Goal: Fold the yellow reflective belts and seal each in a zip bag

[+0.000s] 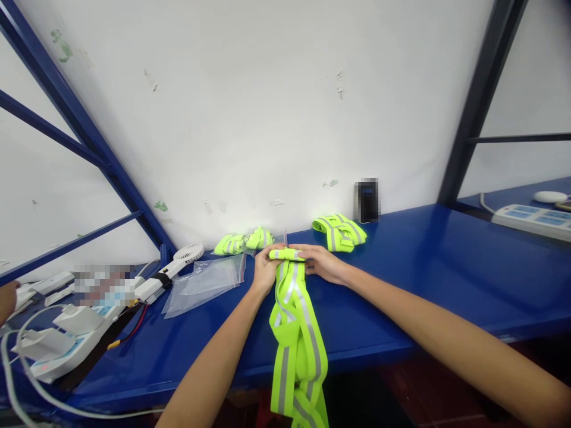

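A neon-yellow reflective strap (pixel 300 309) with silver stripes hangs from both hands, its long loops falling over the table's front edge. My left hand (pixel 266 266) grips the left end of its rolled or folded upper part. On the other end, my right hand (pixel 325 263) is closed with thumb and fingers around the strap. Behind my left hand lie yellow reflective straps in clear bags (pixel 245 239). Farther right, by the wall, rests a folded yellow reflective strap (pixel 341 232). Clear zip bags (pixel 207 279) lie flat left of my left hand.
A blue table (pixel 401 267) runs along a white wall. At left are a white handheld fan (pixel 189 252), a power strip (pixel 66 351) with plugs, and loose cables. A dark upright object (pixel 368 201) stands by the wall. Another power strip (pixel 535 219) lies at far right.
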Available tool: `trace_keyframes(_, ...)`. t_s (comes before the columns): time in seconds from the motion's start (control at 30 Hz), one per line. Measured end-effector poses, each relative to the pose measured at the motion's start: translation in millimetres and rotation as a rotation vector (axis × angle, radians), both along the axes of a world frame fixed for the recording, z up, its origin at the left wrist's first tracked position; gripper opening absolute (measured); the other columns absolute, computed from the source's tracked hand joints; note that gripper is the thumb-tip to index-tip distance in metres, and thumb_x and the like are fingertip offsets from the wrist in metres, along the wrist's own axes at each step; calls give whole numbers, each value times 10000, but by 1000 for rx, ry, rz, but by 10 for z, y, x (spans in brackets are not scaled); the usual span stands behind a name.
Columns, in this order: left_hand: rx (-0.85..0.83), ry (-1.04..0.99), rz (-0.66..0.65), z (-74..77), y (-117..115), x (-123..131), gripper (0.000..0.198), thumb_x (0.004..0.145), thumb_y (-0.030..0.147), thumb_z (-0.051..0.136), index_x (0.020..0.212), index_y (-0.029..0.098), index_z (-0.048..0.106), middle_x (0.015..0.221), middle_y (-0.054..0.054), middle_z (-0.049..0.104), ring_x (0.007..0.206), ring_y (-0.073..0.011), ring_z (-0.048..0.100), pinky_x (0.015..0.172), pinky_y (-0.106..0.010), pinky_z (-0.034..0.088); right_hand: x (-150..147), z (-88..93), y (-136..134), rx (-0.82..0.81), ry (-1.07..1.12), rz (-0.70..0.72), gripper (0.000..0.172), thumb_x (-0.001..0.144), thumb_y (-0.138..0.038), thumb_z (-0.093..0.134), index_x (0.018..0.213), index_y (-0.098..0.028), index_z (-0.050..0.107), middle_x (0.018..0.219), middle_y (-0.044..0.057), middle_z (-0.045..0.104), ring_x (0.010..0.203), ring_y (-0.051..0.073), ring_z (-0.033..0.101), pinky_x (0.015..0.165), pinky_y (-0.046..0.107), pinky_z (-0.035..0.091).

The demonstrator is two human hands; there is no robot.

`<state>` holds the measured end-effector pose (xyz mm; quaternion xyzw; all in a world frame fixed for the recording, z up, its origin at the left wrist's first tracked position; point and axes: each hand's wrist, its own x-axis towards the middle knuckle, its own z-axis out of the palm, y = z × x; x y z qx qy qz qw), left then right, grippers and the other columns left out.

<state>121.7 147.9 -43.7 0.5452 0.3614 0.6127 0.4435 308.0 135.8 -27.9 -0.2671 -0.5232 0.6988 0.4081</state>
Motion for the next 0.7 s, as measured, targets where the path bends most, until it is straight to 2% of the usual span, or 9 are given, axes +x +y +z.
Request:
trace_keyframes(0.1,-1,-26,-34,30,-22,15,292,574,100,639,849,168,707,1213,-72,633,1154,-250,554,969,-327,412,-20,-38,32,-45,95,-41,450,763,-228,671,1212,-217,627,1077,80,696,900,198,658,775,347,533)
trace_keyframes(0.17,-38,-68,-76,68,-54,34,446,561,81,612,985,184,706,1231,-64,617,1202,-250,521,991,-317,402,-19,-47,51,-45,136,-67,453,729,-195,691,1179,-211,645,1061,75,702,894,193,657,767,334,537)
trace_keyframes(0.27,-116,-203,-121,146,-115,76,638,583,116,606,1213,219,607,1236,-58,591,1169,-239,543,952,-314,444,-10,-31,57,-26,141,-109,471,662,-140,712,1127,-202,673,1005,67,715,847,180,656,743,304,536)
trace_keyframes(0.43,-256,-346,-109,237,-165,147,757,700,235,657,1406,228,383,1195,-89,608,1038,-235,627,900,-355,491,-12,-16,31,36,110,-157,523,587,-82,705,1097,-194,685,820,12,702,700,137,618,647,252,507)
trace_keyframes(0.53,-341,-341,-160,224,-168,176,753,712,217,659,1401,204,357,1111,-92,665,969,-241,659,877,-374,504,-13,-58,57,90,61,-180,536,586,-89,701,1110,-198,679,796,-2,683,659,127,593,595,236,477)
trace_keyframes(0.63,-337,-319,-232,176,-168,203,604,684,169,622,1275,160,494,1060,-84,695,936,-245,671,867,-374,511,-1,-108,117,124,60,-234,538,592,-104,693,1117,-214,671,883,9,685,701,137,597,620,248,480)
trace_keyframes(0.7,-361,-283,-232,142,-166,216,498,654,135,613,1151,128,581,999,-85,716,899,-250,678,850,-373,518,18,-119,149,156,49,-278,529,598,-117,685,1116,-218,667,908,9,678,704,136,588,624,249,476)
